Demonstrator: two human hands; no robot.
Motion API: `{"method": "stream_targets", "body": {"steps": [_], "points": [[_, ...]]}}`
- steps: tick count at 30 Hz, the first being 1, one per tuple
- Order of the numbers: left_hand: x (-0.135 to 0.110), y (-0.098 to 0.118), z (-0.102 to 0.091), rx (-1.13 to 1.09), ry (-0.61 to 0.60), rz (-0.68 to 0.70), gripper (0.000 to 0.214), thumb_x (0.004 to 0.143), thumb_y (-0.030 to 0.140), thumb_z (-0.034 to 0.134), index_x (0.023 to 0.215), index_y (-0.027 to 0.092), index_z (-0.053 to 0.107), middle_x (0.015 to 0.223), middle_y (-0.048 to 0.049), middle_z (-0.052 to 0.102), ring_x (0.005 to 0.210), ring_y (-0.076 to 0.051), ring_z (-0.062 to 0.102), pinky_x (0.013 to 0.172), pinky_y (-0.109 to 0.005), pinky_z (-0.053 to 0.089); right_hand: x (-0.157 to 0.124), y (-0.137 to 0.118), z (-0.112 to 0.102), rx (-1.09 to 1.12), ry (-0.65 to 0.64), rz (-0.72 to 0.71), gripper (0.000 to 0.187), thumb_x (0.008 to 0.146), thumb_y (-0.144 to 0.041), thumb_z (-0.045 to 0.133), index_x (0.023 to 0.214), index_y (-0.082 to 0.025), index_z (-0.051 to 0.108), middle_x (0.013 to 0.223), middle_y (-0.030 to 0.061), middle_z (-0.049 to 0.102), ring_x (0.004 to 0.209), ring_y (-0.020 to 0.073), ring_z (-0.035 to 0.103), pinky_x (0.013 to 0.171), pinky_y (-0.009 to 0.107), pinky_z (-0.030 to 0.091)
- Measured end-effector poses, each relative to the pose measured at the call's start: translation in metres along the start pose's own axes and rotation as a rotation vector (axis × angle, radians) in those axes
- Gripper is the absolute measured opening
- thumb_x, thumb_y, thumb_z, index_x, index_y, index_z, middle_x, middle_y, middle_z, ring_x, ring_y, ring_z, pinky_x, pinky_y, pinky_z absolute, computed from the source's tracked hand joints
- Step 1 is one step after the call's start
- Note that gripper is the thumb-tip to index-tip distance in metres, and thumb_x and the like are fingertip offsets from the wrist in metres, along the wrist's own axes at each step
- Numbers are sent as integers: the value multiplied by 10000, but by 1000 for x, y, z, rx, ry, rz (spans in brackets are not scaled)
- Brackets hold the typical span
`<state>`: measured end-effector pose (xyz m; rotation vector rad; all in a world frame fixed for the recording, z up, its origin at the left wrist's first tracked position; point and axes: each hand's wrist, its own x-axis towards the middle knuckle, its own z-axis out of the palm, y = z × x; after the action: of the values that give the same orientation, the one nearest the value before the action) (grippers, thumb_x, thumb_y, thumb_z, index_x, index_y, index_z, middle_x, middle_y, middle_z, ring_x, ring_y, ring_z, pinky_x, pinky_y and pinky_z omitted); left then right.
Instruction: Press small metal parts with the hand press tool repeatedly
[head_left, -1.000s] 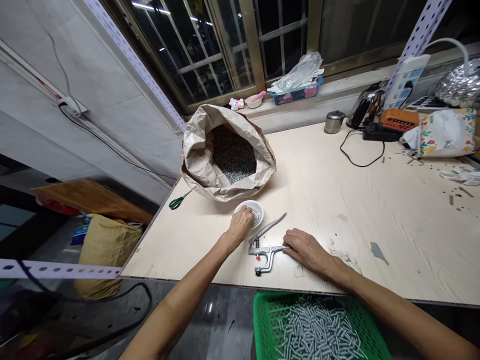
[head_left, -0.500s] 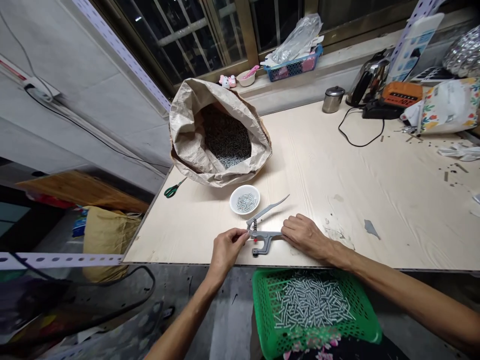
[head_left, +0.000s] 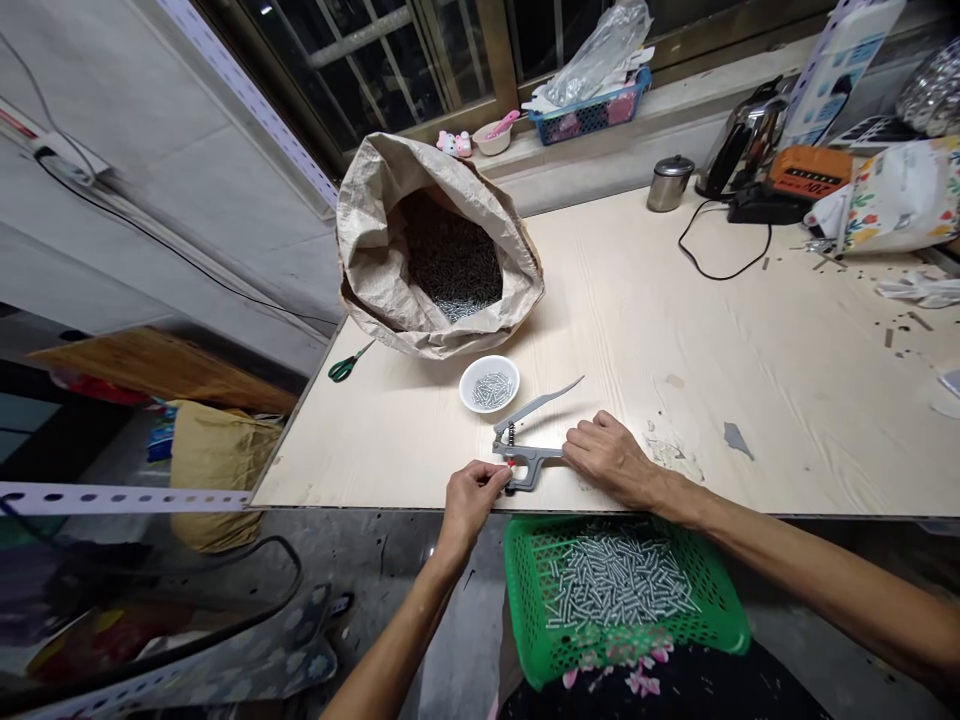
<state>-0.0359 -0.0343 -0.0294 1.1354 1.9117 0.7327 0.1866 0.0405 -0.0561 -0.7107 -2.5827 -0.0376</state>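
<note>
Grey snap-fastener pliers, with a coil spring and a small red tip at the jaw, lie at the front of the table, upper lever raised. My right hand is closed around the end of their lower handle. At the jaw, my left hand has thumb and finger pinched together just by the red tip; whatever is between them is too small to make out. Just behind the pliers stands a white bowl of small metal pins. Under the table edge, a green basket holds many silvery metal pins.
A large paper-lined sack of small metal parts stands open behind the bowl. Green-handled scissors lie near the left edge. At the back right are a metal canister, a kettle and an orange battery with a cord.
My left hand has shifted from the pliers' upper jaw down and right to the red tip. My right hand keeps its hold on the handle. The whole view has tilted slightly.
</note>
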Motion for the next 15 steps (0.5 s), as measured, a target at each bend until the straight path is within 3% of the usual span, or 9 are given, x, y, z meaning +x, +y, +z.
{"method": "stream_targets", "body": {"steps": [8,12,15], "points": [[18,-3,-5,129,-171,-84,365,624,489,626,663,131,684,484,13,568,464,-105,480,482,-219,353,-2,7,12,28,-91,24,247,940,-151,425,753,-176,584,756,42,618,702,168,451,676,345,237],[24,-2,-9,183,-287,-110,334,611,473,632,573,142,636,434,30,502,439,-91,439,478,-214,342,0,7,6,80,-177,72,176,927,-193,474,792,-179,586,815,48,632,750,179,483,700,347,269],[26,-3,-10,187,-372,-119,388,604,523,629,507,153,567,421,31,467,433,-84,392,471,-219,311,2,11,-1,165,-243,122,160,903,-332,557,886,-179,599,931,69,641,852,208,520,736,349,329]]}}
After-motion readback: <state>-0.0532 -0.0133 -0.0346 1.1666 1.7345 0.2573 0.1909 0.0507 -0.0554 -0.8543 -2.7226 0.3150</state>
